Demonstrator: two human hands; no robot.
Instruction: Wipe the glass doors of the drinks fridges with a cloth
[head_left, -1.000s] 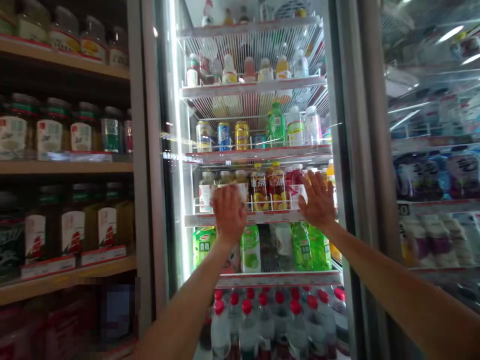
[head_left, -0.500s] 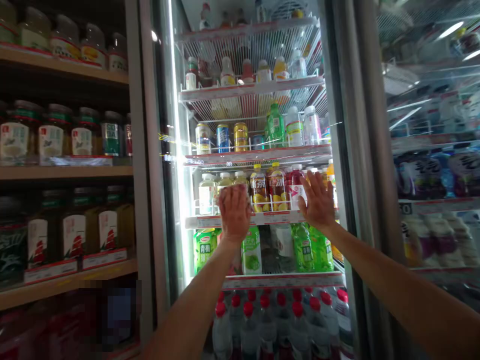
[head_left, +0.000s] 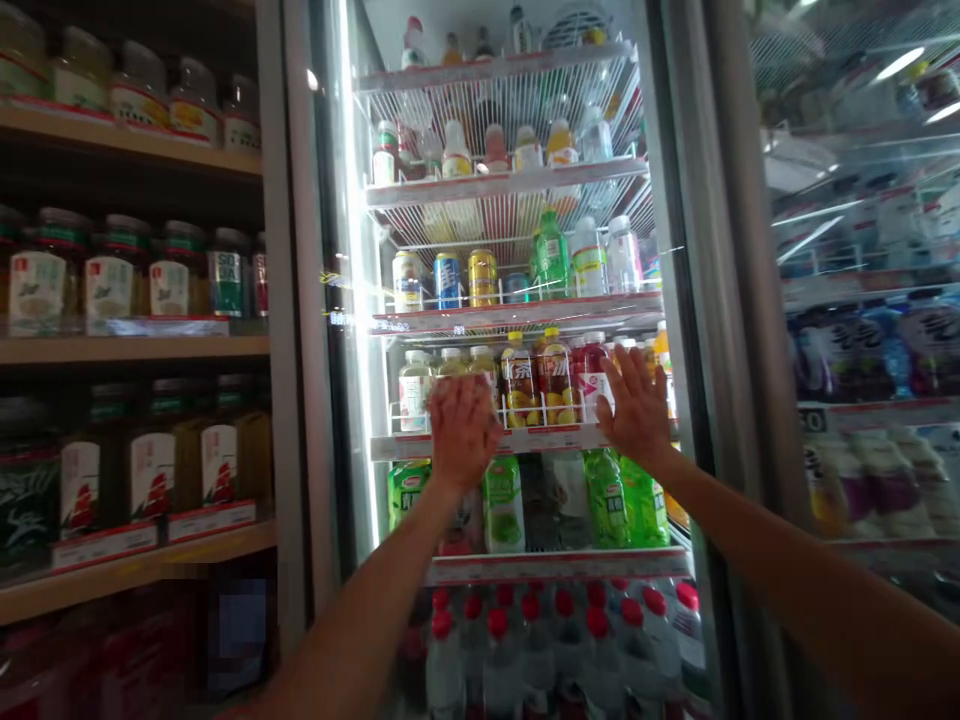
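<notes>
Both my arms reach forward to the glass door of a lit drinks cooler. My left hand is pressed at the glass, fingers bent over a pale, crumpled piece that looks like a cloth; most of it is hidden under the palm. Spread fingers and a flat palm show on my right hand, which rests against the door with nothing in it. Behind the glass, between the hands, stand dark tea bottles with yellow caps. A red drink bottle is just left of my right fingers.
Wooden shelves with jars and bottles stand at the left. A metal door frame separates this cooler from another glass-fronted one at the right. Red-capped bottles fill the cooler's bottom, below green drink packs.
My left hand has shifted slightly left and tilted across the glass. My right hand stays in the same place, spread on the door. The view has dipped very little.
</notes>
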